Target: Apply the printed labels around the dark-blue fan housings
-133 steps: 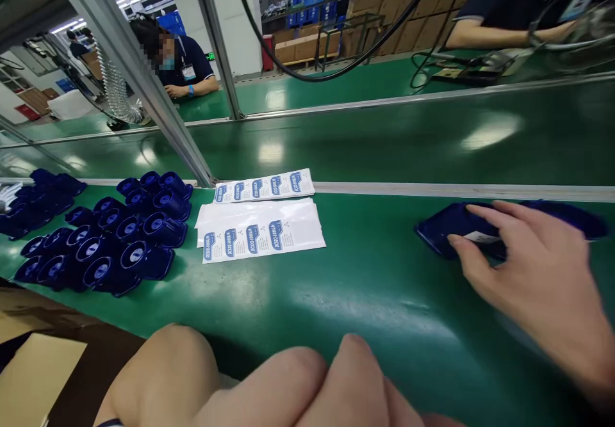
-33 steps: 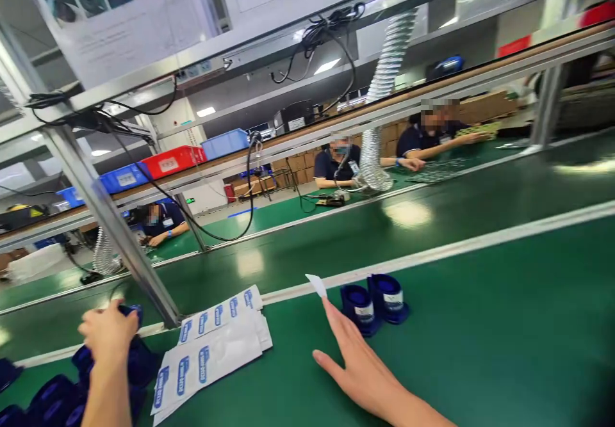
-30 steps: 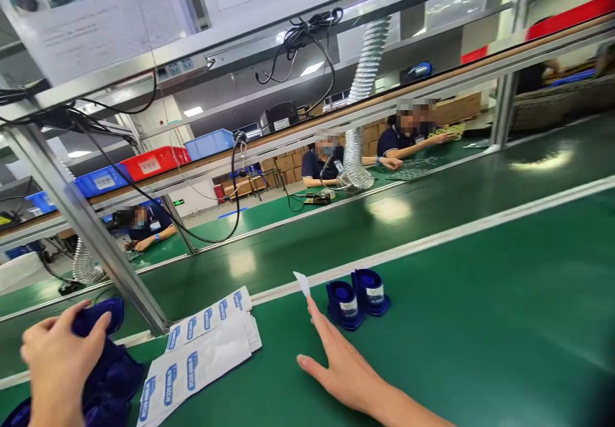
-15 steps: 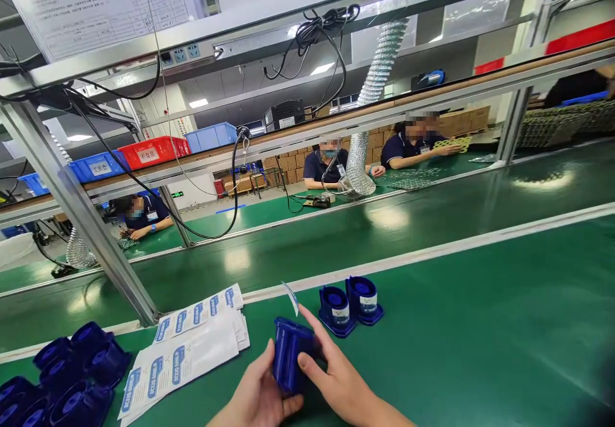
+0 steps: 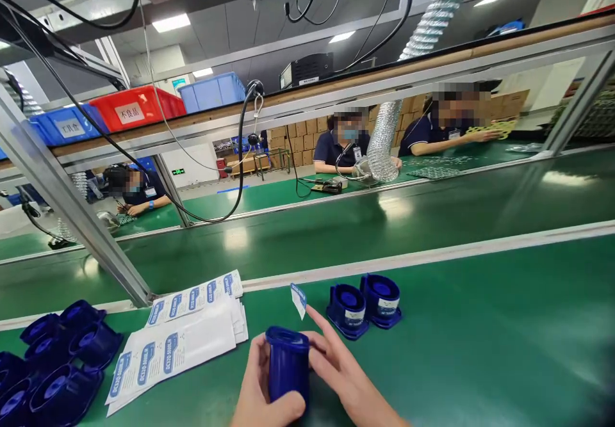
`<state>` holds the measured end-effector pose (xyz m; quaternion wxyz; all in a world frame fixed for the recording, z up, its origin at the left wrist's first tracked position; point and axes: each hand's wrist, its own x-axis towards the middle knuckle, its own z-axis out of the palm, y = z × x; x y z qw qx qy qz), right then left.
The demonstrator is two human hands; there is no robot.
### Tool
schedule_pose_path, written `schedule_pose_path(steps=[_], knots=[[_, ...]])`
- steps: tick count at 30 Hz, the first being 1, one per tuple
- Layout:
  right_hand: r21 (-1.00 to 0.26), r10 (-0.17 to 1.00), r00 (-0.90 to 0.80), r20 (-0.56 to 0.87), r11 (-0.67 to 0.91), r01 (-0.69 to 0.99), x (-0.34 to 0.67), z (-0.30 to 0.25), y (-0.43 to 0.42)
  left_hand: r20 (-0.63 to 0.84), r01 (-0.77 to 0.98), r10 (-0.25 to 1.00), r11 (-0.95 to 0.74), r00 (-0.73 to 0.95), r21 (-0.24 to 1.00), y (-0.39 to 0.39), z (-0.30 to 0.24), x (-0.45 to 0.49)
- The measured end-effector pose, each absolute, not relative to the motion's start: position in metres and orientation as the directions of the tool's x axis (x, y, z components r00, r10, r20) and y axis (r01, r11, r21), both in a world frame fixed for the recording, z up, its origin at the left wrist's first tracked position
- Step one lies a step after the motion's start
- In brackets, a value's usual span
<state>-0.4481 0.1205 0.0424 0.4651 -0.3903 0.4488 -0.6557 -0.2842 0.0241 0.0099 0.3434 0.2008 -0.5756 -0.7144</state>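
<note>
My left hand (image 5: pixel 269 395) is wrapped around a dark blue plastic housing (image 5: pixel 288 366), held upright with its smooth curved side towards me. My right hand (image 5: pixel 343 369) is at the housing's right side, its thumb and bent fingers against it. A small blue-and-white label sticker (image 5: pixel 298 300) clings to the tip of the raised right index finger, apart from the housing. Just beyond, two similar blue housings (image 5: pixel 348 308) with labels on their sides stand together on the green work surface. Sheets of the same labels (image 5: pixel 177 350) lie to the left.
Several blue housings (image 5: pixel 67 388) are grouped at the lower left. A metal post (image 5: pixel 96 222) rises behind the label sheets. Across the green conveyor (image 5: pixel 312 241), co-workers sit at another bench. Blue and red bins (image 5: pixel 134 110) stand on the shelf above, with hanging cables (image 5: pixel 235 196).
The housing has turned in my hands and now stands more upright. The label has swung round to show its printed face. My view has tilted lower and shifted.
</note>
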Motion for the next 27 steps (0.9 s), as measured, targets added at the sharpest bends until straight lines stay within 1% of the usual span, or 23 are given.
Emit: schedule_pose_path(steps=[2,3,6,7,8,10,13,16,19,23,25,27], knots=[[-0.949,-0.956,-0.279,0.090,-0.167,0.266,-0.446,0.040,0.119,0.122,0.231,-0.718,-0.056,-0.685,0.971,0.024,0.009,-0.285],[-0.946,-0.958,-0.276,0.074,-0.155,0.286,-0.446,0.039,0.119,0.116,0.237,-0.721,-0.069,-0.683,0.969,0.024,0.008,-0.285],[-0.921,-0.975,-0.218,0.031,-0.113,0.372,-0.448,0.038,0.119,0.005,0.245,-0.727,-0.224,-0.687,0.943,0.020,0.002,-0.286],[-0.912,-0.980,-0.197,0.029,-0.106,0.396,-0.449,0.038,0.119,-0.019,0.240,-0.721,-0.255,-0.693,0.937,0.018,0.000,-0.286],[-0.905,-0.983,-0.179,0.029,-0.101,0.413,-0.450,0.038,0.119,-0.022,0.230,-0.721,-0.249,-0.692,0.941,0.016,-0.002,-0.285],[-0.903,-0.987,-0.158,0.023,-0.089,0.420,-0.452,0.037,0.119,0.044,0.216,-0.743,-0.137,-0.668,0.967,0.012,-0.004,-0.281],[-0.934,-0.989,-0.145,0.016,-0.067,0.351,-0.450,0.035,0.118,0.148,0.200,-0.771,0.027,-0.619,0.979,0.010,-0.002,-0.274],[-0.951,-0.992,-0.123,0.031,-0.067,0.303,-0.446,0.032,0.119,0.245,0.243,-0.753,0.116,-0.610,0.963,0.014,0.002,-0.267],[-0.951,-0.995,-0.103,0.003,-0.034,0.308,-0.446,0.032,0.122,0.307,0.231,-0.754,0.209,-0.581,0.950,0.019,0.007,-0.262],[-0.936,-0.988,-0.157,-0.012,-0.044,0.349,-0.445,0.034,0.124,0.404,0.214,-0.709,0.346,-0.578,0.914,0.024,0.014,-0.260],[-0.923,-0.987,-0.157,-0.019,-0.043,0.383,-0.444,0.035,0.124,0.423,0.209,-0.702,0.374,-0.574,0.904,0.026,0.015,-0.262],[-0.904,-0.990,-0.136,-0.030,-0.031,0.427,-0.441,0.035,0.123,0.383,0.209,-0.723,0.323,-0.575,0.923,0.027,0.014,-0.266]])
